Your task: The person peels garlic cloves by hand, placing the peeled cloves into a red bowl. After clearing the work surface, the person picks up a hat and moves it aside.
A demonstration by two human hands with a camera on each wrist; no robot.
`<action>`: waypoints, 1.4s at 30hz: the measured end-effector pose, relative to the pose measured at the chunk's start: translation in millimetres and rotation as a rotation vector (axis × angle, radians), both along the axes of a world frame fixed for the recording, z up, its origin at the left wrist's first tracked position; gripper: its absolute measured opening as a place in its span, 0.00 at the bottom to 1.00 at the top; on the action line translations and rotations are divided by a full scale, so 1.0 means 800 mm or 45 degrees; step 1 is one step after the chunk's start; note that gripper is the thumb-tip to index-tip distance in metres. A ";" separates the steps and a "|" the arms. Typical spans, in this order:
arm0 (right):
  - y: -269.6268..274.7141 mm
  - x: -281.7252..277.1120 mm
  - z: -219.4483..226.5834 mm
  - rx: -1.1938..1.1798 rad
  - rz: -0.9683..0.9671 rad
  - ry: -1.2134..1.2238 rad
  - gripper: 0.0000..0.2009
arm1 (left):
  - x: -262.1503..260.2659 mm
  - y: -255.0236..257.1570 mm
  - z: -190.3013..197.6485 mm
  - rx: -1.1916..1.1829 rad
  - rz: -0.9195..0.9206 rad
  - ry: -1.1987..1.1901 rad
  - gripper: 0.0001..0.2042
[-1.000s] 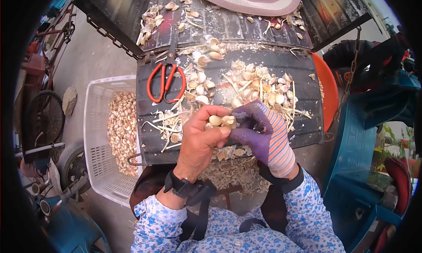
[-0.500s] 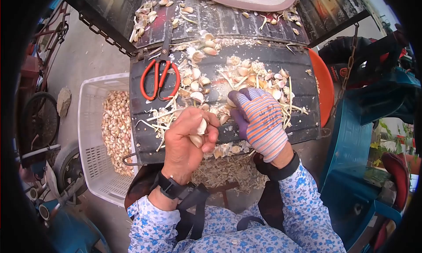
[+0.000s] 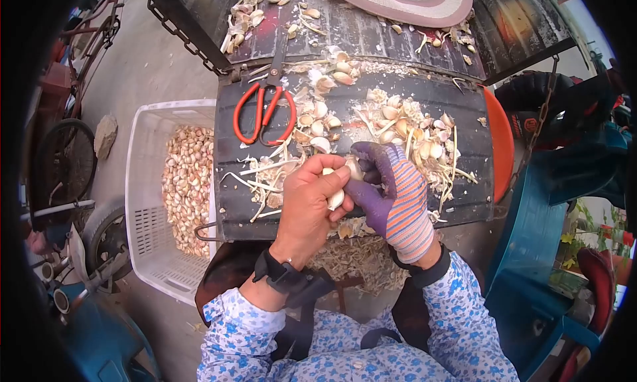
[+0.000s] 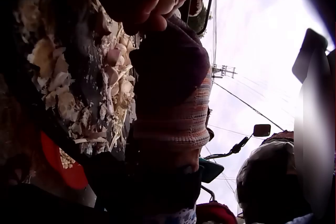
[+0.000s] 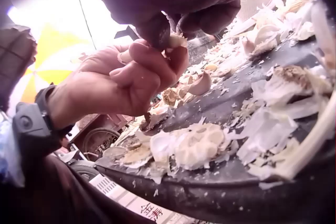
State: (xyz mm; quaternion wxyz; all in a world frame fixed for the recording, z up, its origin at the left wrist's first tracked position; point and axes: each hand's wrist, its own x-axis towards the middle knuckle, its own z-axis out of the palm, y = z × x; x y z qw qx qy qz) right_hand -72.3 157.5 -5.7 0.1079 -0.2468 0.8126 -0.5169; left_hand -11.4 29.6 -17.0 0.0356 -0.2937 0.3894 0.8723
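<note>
My bare left hand (image 3: 306, 199) holds peeled-looking garlic cloves (image 3: 336, 199) in its curled fingers, over the near part of the dark ridged metal board (image 3: 232, 206). Close against it, my right hand (image 3: 400, 199), in a striped glove with purple fingers, pinches a garlic clove (image 3: 354, 167) between thumb and fingers. The left thumb and forefinger meet this clove; in the right wrist view its pale end (image 5: 177, 40) shows between both hands' fingertips. Beyond the hands lie a heap of garlic cloves (image 3: 403, 126) on the right and more cloves (image 3: 320, 144) with skins on the left.
Red-handled scissors (image 3: 275, 75) lie at the board's left. A white plastic crate (image 3: 149, 173) with many cloves (image 3: 188, 189) stands left of the board; an orange basin (image 3: 501, 143) sits right. Dry stalks and skins (image 3: 358, 262) lie below the front edge. A hat (image 3: 431, 10) rests farther back.
My right hand left the left hand, reached down to the garlic on the board, and came back with a clove. My left hand turned from palm up to meet it, keeping its cloves.
</note>
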 end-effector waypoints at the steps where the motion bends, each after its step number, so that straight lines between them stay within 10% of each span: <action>1: 0.002 0.002 0.004 -0.057 -0.010 -0.100 0.19 | -0.001 -0.001 0.000 0.002 0.000 -0.008 0.07; 23: 0.041 -0.003 0.015 -0.405 -0.252 -0.573 0.09 | -0.004 0.030 0.013 0.072 -0.293 0.159 0.08; 26: 0.039 -0.002 -0.012 -0.186 -0.159 0.097 0.08 | 0.003 0.036 0.011 -0.010 -0.266 0.166 0.09; 29: 0.030 -0.005 0.009 -0.700 -0.476 -0.979 0.09 | 0.004 0.034 0.012 -0.013 -0.264 0.241 0.10; 32: 0.040 -0.012 -0.002 -0.653 -0.419 -0.994 0.10 | 0.005 0.030 0.007 0.061 -0.240 0.352 0.10; 38: 0.024 -0.035 0.007 -0.109 -0.294 -0.621 0.09 | 0.015 0.002 -0.005 0.363 -0.095 0.382 0.09; 42: -0.010 -0.053 -0.007 0.222 -0.036 0.390 0.11 | 0.019 -0.022 0.002 0.322 0.064 0.252 0.12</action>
